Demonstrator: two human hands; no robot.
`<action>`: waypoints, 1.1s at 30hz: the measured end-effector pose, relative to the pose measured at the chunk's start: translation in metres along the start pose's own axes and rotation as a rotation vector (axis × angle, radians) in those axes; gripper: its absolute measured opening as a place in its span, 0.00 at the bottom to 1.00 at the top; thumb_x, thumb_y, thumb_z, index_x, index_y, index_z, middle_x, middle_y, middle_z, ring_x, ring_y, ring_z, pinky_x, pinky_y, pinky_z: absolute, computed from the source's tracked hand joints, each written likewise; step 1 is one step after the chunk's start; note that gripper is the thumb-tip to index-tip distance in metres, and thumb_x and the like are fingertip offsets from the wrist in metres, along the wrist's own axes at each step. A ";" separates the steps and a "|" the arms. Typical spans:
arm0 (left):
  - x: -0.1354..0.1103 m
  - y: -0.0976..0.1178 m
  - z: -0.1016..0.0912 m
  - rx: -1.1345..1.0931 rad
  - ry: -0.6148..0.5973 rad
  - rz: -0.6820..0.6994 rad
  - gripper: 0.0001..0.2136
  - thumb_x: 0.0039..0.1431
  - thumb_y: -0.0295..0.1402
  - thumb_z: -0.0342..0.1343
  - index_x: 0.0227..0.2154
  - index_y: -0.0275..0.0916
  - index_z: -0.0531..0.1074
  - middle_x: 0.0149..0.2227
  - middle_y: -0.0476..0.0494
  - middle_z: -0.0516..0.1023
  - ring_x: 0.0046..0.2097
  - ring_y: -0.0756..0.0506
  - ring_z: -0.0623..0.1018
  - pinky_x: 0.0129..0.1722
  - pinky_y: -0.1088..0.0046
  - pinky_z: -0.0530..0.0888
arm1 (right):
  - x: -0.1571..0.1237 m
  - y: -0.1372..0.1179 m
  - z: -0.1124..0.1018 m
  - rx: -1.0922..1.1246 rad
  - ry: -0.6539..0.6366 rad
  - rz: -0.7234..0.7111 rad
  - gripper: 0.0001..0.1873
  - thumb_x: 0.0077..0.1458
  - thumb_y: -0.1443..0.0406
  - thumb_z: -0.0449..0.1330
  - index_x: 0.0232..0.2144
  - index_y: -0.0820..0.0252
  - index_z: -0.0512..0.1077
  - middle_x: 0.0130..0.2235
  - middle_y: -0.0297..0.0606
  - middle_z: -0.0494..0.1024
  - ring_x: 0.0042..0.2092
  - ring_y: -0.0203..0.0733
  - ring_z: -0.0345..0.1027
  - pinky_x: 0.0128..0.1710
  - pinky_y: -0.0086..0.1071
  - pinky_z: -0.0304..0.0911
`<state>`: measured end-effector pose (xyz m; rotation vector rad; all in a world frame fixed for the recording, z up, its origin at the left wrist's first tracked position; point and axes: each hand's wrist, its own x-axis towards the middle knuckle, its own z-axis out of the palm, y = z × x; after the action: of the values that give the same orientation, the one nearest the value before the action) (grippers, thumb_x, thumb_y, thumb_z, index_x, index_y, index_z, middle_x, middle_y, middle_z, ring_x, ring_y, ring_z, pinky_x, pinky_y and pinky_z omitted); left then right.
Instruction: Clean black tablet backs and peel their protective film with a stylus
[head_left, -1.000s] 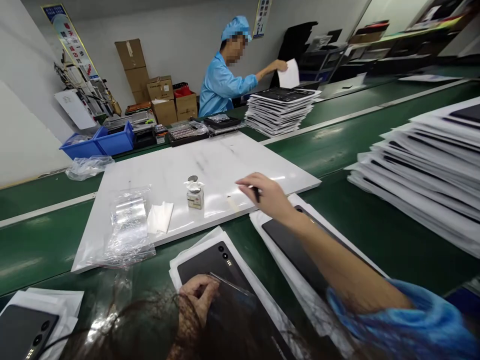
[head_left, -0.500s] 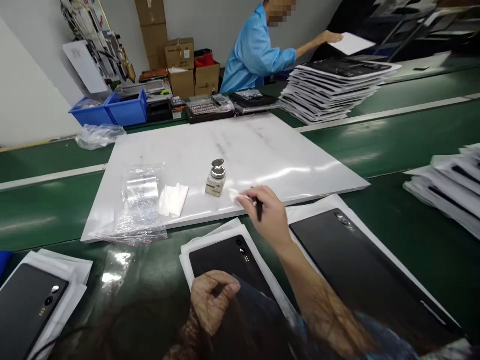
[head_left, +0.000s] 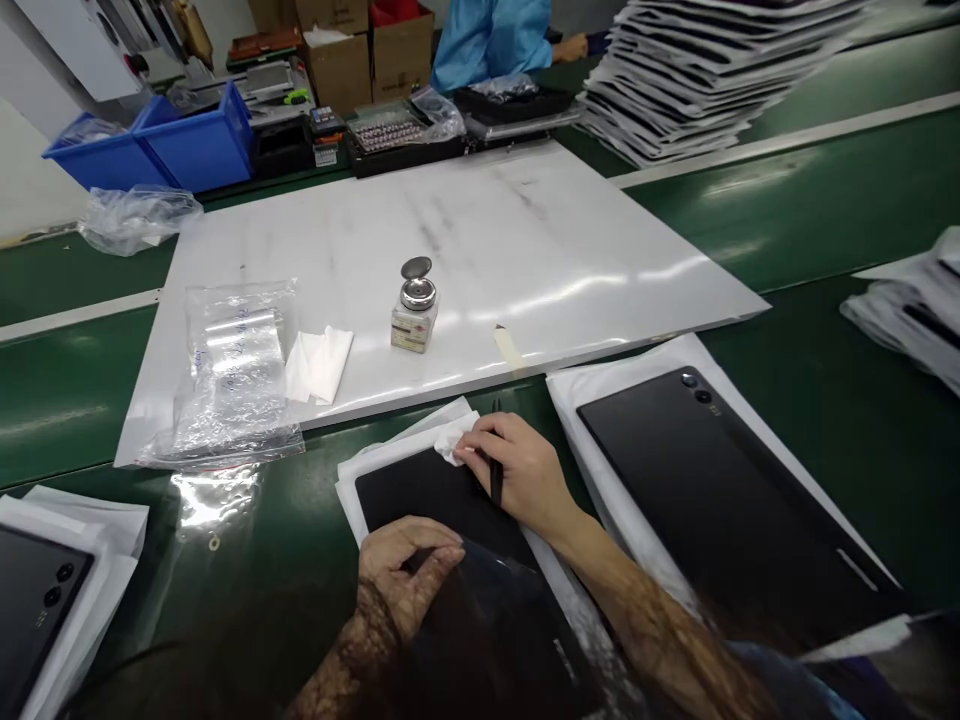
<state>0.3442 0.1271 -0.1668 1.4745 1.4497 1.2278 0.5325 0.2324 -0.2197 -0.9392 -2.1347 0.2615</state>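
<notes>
Right hand [head_left: 521,472], grip clamped on white cloth [head_left: 455,442] and black pen [head_left: 496,480], left hand [head_left: 409,570], grip apart, resting on black tablet [head_left: 427,505], white slab [head_left: 480,230] at twelve o'clock

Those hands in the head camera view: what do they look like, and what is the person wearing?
The left hand and the right hand are bare, without gloves, as are the forearms. A blue sleeve shows at the lower edge of the view.
</notes>
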 end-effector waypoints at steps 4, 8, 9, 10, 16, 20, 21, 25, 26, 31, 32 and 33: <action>-0.001 0.001 -0.001 0.007 -0.013 -0.007 0.04 0.49 0.28 0.61 0.25 0.45 0.78 0.27 0.53 0.83 0.29 0.48 0.82 0.31 0.80 0.77 | -0.003 -0.001 -0.004 -0.033 0.016 0.016 0.09 0.74 0.69 0.66 0.38 0.55 0.83 0.36 0.40 0.85 0.35 0.47 0.79 0.35 0.40 0.75; -0.002 0.002 -0.002 0.012 -0.021 -0.015 0.04 0.50 0.27 0.61 0.26 0.44 0.78 0.28 0.52 0.83 0.30 0.48 0.82 0.32 0.80 0.77 | -0.001 -0.004 -0.006 -0.013 -0.021 -0.040 0.09 0.74 0.70 0.66 0.39 0.55 0.83 0.37 0.40 0.85 0.37 0.47 0.77 0.36 0.39 0.74; -0.002 0.002 -0.002 0.012 -0.018 -0.015 0.04 0.49 0.26 0.61 0.26 0.43 0.78 0.28 0.52 0.83 0.30 0.48 0.82 0.33 0.80 0.77 | -0.001 -0.005 -0.009 0.015 -0.065 -0.083 0.10 0.74 0.70 0.65 0.38 0.55 0.83 0.37 0.39 0.85 0.36 0.45 0.76 0.36 0.38 0.74; -0.001 0.002 -0.002 0.012 -0.017 -0.011 0.04 0.49 0.26 0.62 0.26 0.43 0.78 0.28 0.52 0.83 0.30 0.48 0.82 0.33 0.80 0.77 | -0.001 -0.004 -0.012 0.043 -0.110 -0.120 0.10 0.74 0.70 0.65 0.38 0.54 0.82 0.36 0.38 0.84 0.35 0.44 0.76 0.35 0.38 0.74; -0.003 -0.001 -0.001 0.005 -0.008 -0.005 0.04 0.49 0.28 0.61 0.25 0.44 0.79 0.27 0.52 0.83 0.29 0.47 0.82 0.31 0.78 0.78 | 0.004 -0.004 -0.019 -0.065 -0.082 -0.080 0.11 0.74 0.71 0.65 0.38 0.57 0.83 0.37 0.41 0.86 0.35 0.45 0.76 0.35 0.39 0.74; -0.003 -0.002 0.001 0.002 0.011 -0.013 0.03 0.49 0.30 0.61 0.24 0.44 0.79 0.27 0.52 0.82 0.27 0.47 0.82 0.29 0.78 0.78 | 0.000 -0.010 -0.018 0.047 -0.191 -0.140 0.12 0.74 0.71 0.65 0.38 0.53 0.84 0.36 0.39 0.86 0.34 0.45 0.76 0.33 0.39 0.73; -0.003 -0.002 0.001 0.001 0.012 -0.012 0.03 0.49 0.30 0.61 0.24 0.44 0.79 0.27 0.52 0.82 0.27 0.47 0.82 0.29 0.78 0.78 | -0.003 -0.010 -0.020 0.069 -0.216 -0.142 0.11 0.74 0.70 0.65 0.38 0.53 0.84 0.36 0.39 0.85 0.34 0.45 0.76 0.33 0.39 0.73; -0.002 0.000 0.000 -0.009 0.003 -0.017 0.04 0.49 0.28 0.62 0.25 0.44 0.79 0.27 0.52 0.83 0.28 0.47 0.82 0.31 0.79 0.77 | -0.004 0.000 -0.034 -0.095 -0.200 -0.028 0.12 0.74 0.70 0.65 0.36 0.55 0.84 0.37 0.42 0.87 0.35 0.46 0.77 0.36 0.40 0.73; -0.002 0.000 0.000 -0.013 0.002 -0.021 0.04 0.49 0.28 0.62 0.25 0.44 0.79 0.27 0.52 0.83 0.29 0.47 0.82 0.31 0.78 0.77 | 0.000 0.003 -0.037 -0.176 -0.180 0.023 0.13 0.73 0.71 0.65 0.35 0.55 0.85 0.37 0.42 0.87 0.36 0.47 0.78 0.36 0.40 0.72; -0.001 -0.001 -0.002 -0.032 0.015 -0.033 0.04 0.49 0.28 0.62 0.25 0.45 0.79 0.28 0.51 0.83 0.30 0.46 0.82 0.32 0.77 0.78 | 0.043 0.012 -0.034 -0.238 0.050 0.177 0.09 0.73 0.67 0.67 0.39 0.56 0.87 0.39 0.44 0.87 0.40 0.50 0.81 0.36 0.40 0.71; -0.001 -0.001 -0.002 -0.035 0.020 -0.029 0.04 0.48 0.28 0.62 0.25 0.44 0.79 0.28 0.51 0.83 0.30 0.46 0.82 0.31 0.77 0.78 | 0.058 0.011 -0.031 -0.193 0.121 0.173 0.08 0.74 0.65 0.68 0.40 0.56 0.87 0.39 0.44 0.87 0.40 0.50 0.81 0.37 0.40 0.72; -0.001 -0.001 -0.002 -0.040 0.025 -0.022 0.04 0.48 0.28 0.62 0.25 0.44 0.79 0.27 0.51 0.83 0.30 0.46 0.82 0.31 0.77 0.78 | 0.074 0.010 -0.027 -0.147 0.190 0.161 0.08 0.74 0.64 0.68 0.41 0.57 0.88 0.40 0.44 0.87 0.41 0.50 0.81 0.39 0.40 0.74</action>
<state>0.3422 0.1257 -0.1679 1.4173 1.4461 1.2594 0.5261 0.2881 -0.1634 -1.1759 -1.9268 0.0915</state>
